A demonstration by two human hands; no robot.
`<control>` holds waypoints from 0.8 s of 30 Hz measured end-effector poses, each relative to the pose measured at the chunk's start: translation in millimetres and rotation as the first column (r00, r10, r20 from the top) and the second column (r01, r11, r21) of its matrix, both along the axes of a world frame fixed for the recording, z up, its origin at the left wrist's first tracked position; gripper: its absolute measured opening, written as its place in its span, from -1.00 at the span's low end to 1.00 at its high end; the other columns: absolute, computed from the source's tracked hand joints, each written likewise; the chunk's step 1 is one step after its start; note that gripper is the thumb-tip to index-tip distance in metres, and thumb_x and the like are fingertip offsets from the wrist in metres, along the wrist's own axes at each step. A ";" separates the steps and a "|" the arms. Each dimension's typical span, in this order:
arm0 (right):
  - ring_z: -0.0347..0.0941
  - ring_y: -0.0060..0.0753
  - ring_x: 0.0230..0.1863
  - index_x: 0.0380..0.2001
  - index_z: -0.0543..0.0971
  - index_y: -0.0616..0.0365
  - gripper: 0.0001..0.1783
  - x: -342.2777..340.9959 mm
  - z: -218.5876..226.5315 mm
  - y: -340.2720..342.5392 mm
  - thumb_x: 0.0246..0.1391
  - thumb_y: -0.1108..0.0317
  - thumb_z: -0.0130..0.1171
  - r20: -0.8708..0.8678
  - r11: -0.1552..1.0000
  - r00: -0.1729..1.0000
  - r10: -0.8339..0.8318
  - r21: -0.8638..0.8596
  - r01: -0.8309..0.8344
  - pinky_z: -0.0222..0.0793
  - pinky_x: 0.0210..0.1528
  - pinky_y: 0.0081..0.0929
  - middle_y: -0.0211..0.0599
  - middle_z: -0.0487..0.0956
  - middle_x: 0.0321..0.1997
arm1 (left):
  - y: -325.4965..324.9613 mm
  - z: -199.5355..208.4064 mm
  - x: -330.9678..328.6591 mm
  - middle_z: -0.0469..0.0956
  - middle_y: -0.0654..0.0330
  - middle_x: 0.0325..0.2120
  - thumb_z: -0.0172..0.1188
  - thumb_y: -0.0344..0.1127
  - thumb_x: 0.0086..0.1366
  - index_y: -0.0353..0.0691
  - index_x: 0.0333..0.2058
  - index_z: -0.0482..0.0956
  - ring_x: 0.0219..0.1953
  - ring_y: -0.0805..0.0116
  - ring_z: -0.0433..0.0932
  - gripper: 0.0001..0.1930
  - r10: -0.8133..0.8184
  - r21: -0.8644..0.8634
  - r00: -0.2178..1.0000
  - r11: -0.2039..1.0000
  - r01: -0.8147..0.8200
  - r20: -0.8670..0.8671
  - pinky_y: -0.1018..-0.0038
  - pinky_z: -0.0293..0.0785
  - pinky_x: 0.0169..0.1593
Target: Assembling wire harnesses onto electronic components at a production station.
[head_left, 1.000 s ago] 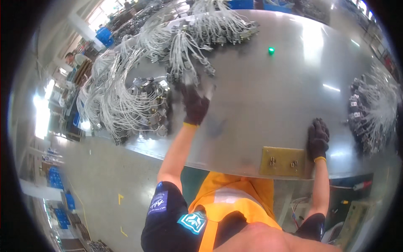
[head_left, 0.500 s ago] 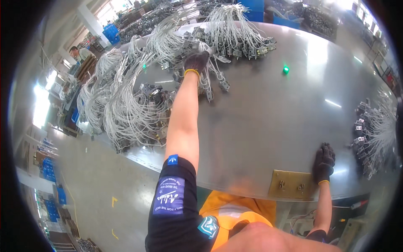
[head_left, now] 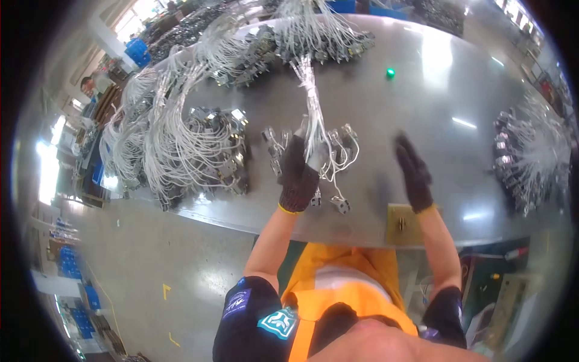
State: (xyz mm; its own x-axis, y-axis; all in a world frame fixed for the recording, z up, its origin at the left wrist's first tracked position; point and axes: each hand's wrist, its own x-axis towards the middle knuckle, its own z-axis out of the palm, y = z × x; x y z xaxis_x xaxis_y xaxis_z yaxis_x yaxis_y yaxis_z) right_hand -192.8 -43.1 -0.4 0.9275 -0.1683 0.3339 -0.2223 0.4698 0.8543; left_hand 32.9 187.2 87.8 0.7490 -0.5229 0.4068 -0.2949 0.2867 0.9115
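Note:
My left hand [head_left: 298, 172], in a dark knitted glove with a yellow cuff, is closed around a bundle of white cables [head_left: 312, 111]. Small grey connectors [head_left: 341, 204] on the cable ends fan out on the near side and to both sides of that hand. The far end of the bundle stretches toward the heap at the back. To the right, my right hand [head_left: 413, 172] hovers over the table with fingers stretched out and nothing in it, slightly blurred. Below it lies a brass-coloured plate [head_left: 395, 224] with small metal fittings, partly hidden by my wrist.
Piles of white cables with grey connectors cover the table's left side [head_left: 181, 145] and far edge [head_left: 307, 30]. Another cable pile [head_left: 534, 160] lies at the right. A green light spot [head_left: 391, 73] shows on the metal table [head_left: 362, 96]. A person [head_left: 90, 84] is at the far left.
My left hand has come back from the far heap, bringing the cable bundle nearer. My right hand has lifted from beside the brass plate and moved left and farther from me.

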 end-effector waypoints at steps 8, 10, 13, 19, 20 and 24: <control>0.61 -0.25 -0.14 -0.06 0.50 0.37 -0.72 139.7 133.6 97.7 0.18 0.48 0.16 -0.073 -0.165 0.777 -0.625 -0.961 -0.223 0.59 -0.05 -0.36 -0.15 0.62 -0.23 | 46.5 -14.0 -14.7 0.16 -0.13 0.25 0.50 -0.18 -0.07 -0.30 0.34 -0.15 0.23 -0.01 0.30 0.15 -0.154 0.241 0.962 0.948 0.208 -0.224 0.16 0.27 0.26; 0.60 -0.32 -0.30 -0.12 0.53 0.31 -0.80 140.1 133.5 110.7 0.23 0.44 0.10 0.706 -0.866 0.508 -0.493 -0.343 -0.364 0.58 -0.19 -0.37 -0.27 0.60 -0.33 | 56.7 21.7 -62.8 0.18 -0.23 0.19 0.57 -0.08 -0.20 -0.37 0.33 -0.14 0.21 -0.17 0.26 0.26 0.010 0.386 0.898 0.901 -0.198 0.439 0.09 0.22 0.26; 0.52 -0.49 -0.43 -0.19 0.57 0.22 -0.78 117.6 193.4 155.9 0.20 0.29 0.15 0.479 -0.788 0.626 -0.615 -0.370 -0.492 0.47 -0.36 -0.50 -0.37 0.56 -0.43 | 38.5 3.6 -74.9 0.23 -0.24 0.14 0.49 -0.16 -0.15 -0.42 0.24 0.08 0.18 -0.23 0.24 0.04 0.219 0.198 0.867 0.921 -0.335 0.448 0.01 0.14 0.27; 0.50 -0.64 -0.26 -0.08 0.59 0.22 -0.67 72.4 231.1 180.5 0.23 0.20 0.15 0.376 -0.732 0.647 -0.663 -0.506 -0.456 0.44 -0.21 -0.62 -0.39 0.61 -0.27 | 25.1 46.1 -85.9 0.39 -0.05 0.10 0.26 -0.33 -0.15 -0.18 0.21 0.30 0.23 -0.06 0.28 -0.19 0.058 0.147 0.642 0.954 -0.261 0.764 0.05 -0.06 0.37; 0.50 -0.64 -0.24 -0.07 0.59 0.22 -0.65 66.7 217.6 163.8 0.21 0.19 0.17 0.530 -0.817 0.623 -0.575 -0.340 -0.465 0.43 -0.19 -0.62 -0.39 0.61 -0.26 | 18.6 50.0 -84.0 0.43 -0.02 0.08 0.24 -0.32 -0.12 -0.15 0.21 0.31 0.23 -0.02 0.31 -0.21 -0.014 0.156 0.543 0.964 -0.215 0.839 0.05 -0.06 0.38; 0.49 -0.60 -0.09 0.01 0.55 0.23 -0.60 44.3 168.9 137.5 0.19 0.21 0.23 0.671 -0.814 0.529 -0.520 -0.200 -0.546 0.44 -0.01 -0.58 -0.34 0.62 -0.11 | -29.7 2.0 -59.4 0.45 0.05 0.09 0.06 -0.34 0.08 -0.18 0.16 0.36 0.22 0.03 0.33 -0.42 -0.146 0.193 0.514 0.980 -0.039 0.846 0.21 0.20 0.31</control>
State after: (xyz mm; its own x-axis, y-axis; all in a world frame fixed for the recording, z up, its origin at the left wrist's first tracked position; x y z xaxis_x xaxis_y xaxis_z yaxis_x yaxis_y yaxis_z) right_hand -148.4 94.4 168.6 0.7994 -0.4320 0.4175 0.1814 -0.4889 -0.8533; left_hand -26.6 157.4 89.8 0.0563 -0.6755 0.7352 -0.9439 0.2040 0.2597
